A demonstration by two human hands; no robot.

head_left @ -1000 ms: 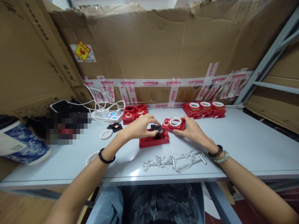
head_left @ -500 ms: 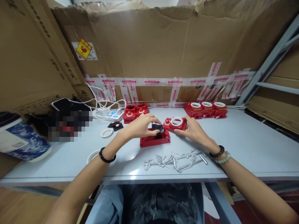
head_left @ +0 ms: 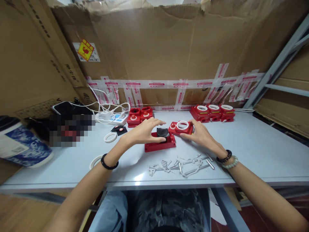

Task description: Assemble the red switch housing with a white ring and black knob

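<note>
Head view: black pad (head_left: 162,131) under left hand (head_left: 143,132)

Pixelated patch (head_left: 71,129) hides item; left hand (head_left: 142,132) covers red base (head_left: 159,145) partly.

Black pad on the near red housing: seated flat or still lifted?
Seated flat: the black pad lies level on the red housing, left hand fingers pressing its edge.

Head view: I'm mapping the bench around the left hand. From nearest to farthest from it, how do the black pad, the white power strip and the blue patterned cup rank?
From the left hand:
1. Black pad, at its fingertips, on the red housing.
2. White power strip, back left.
3. Blue patterned cup, far left edge.
</note>
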